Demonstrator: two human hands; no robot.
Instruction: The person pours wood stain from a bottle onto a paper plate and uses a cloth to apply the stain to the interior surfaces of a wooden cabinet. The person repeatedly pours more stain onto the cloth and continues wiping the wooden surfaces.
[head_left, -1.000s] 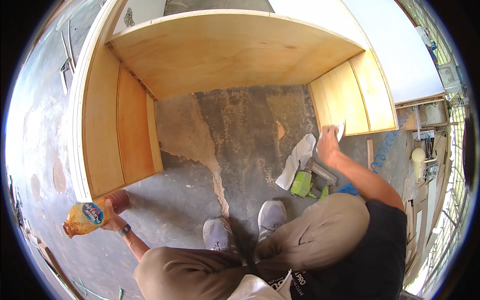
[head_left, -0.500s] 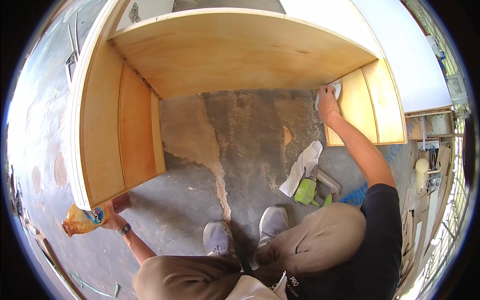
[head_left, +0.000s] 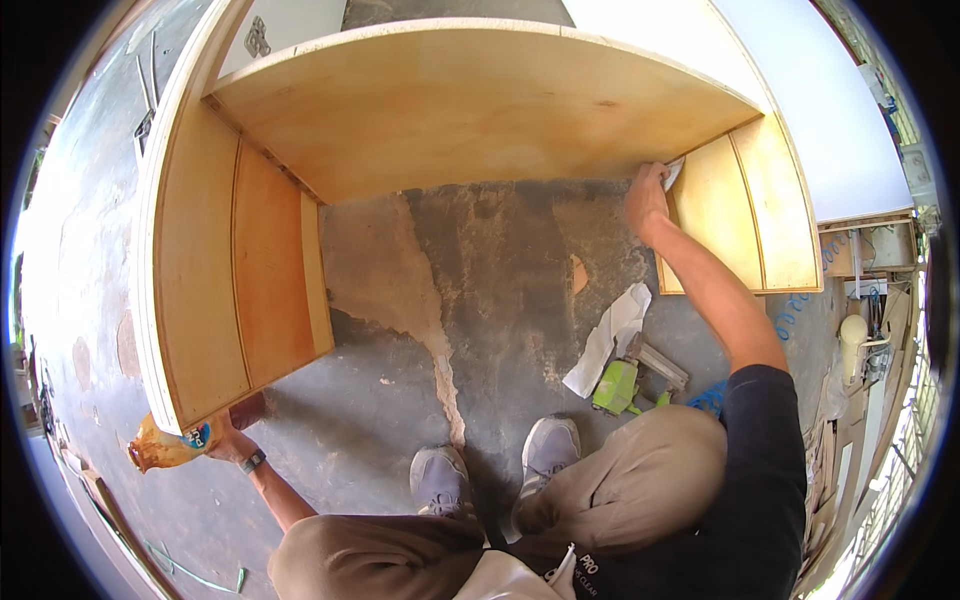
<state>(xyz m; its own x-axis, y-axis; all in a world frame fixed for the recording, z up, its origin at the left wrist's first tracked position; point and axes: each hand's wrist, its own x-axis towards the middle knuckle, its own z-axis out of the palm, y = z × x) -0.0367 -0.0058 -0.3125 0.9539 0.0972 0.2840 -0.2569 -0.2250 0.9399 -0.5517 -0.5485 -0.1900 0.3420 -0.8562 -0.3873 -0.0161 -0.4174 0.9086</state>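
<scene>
A wooden cabinet frame (head_left: 470, 110) with yellow-brown inner faces stands in front of me, its broad panel running across between two side panels. My right hand (head_left: 648, 203) reaches to the corner where that broad panel meets the right side panel (head_left: 715, 215). Its fingers are closed on a white rag (head_left: 675, 173), possibly paper, pressed to the wood and mostly hidden by the hand. Low at the left, my left hand (head_left: 234, 443) grips a stained orange-brown plastic bottle (head_left: 165, 445) lying tilted on its side, beside the lower end of the left side panel (head_left: 272, 270).
On the floor by my right knee lie a green nail gun (head_left: 616, 385) and a crumpled white sheet (head_left: 607, 340). A blue coiled hose (head_left: 710, 398) runs near them. Wood offcuts (head_left: 850, 450) are piled at the far right. My shoes (head_left: 441, 482) stand on the worn floor.
My right hand has turned and slid slightly up-left at the corner, so less of the white rag shows. The left hand still holds the bottle; the view has shifted a little.
</scene>
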